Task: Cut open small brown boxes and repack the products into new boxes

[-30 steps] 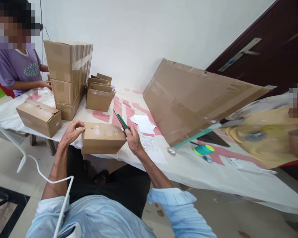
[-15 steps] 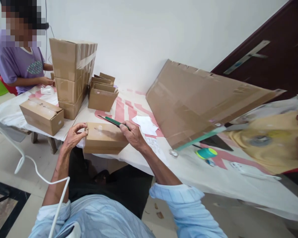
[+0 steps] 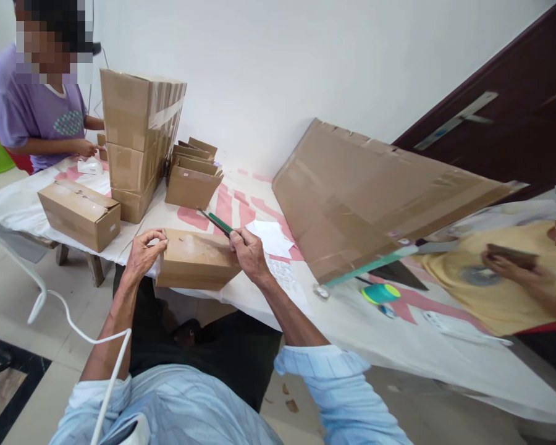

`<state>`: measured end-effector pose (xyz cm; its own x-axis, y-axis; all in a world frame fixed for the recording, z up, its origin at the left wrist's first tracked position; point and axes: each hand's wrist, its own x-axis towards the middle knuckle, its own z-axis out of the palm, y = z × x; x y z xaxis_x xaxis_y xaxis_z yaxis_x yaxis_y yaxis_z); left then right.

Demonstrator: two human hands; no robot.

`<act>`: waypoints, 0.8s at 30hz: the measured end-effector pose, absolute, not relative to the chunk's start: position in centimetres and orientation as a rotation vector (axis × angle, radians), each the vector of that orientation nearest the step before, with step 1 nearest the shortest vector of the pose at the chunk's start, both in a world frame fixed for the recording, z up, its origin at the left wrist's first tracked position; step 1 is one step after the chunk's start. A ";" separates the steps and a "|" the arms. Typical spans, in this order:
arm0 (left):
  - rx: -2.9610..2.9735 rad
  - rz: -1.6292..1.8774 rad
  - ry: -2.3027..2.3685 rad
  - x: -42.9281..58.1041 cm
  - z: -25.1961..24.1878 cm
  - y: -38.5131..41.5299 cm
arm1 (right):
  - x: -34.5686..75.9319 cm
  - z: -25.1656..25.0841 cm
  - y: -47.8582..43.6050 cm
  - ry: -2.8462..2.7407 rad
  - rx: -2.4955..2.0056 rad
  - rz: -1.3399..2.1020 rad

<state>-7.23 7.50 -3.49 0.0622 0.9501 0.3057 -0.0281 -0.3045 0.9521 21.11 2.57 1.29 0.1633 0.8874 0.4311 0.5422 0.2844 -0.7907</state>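
Left fingers (image 3: 154, 234) pinching box (image 3: 197, 273), right fingers (image 3: 245, 240) gripping cutter (image 3: 219, 223)

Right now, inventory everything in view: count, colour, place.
Handled box: one, brown, front centre
Cutter: one, green, right hand
Closed box: one, brown, left front
Box stack: one, brown, back left
Open boxes: several, brown, beside stack
Papers: several, white, centre
Cardboard panel: one, brown, right
Cylinder: one, teal-yellow, before panel
Co-workers: two, purple and yellow shirts, left and right
Table: one, white-red cover, centre
Door: one, dark, upper right
Left hand: one, bare, box's left end
Right hand: one, bare, gripping cutter
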 end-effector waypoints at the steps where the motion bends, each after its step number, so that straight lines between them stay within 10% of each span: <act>1: 1.450 1.389 0.982 -7.3 -3.5 7.4 | 21.1 1.4 2.6 -1.518 -1.383 0.411; 24: 1.785 1.220 1.077 -7.3 -2.2 6.6 | 19.7 1.2 2.5 -1.508 -1.386 0.400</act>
<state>-7.27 6.61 -2.21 0.2066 0.9114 0.3558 0.2407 -0.3998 0.8844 19.69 2.52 1.18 0.1652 0.8835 0.4383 0.5501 0.2863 -0.7845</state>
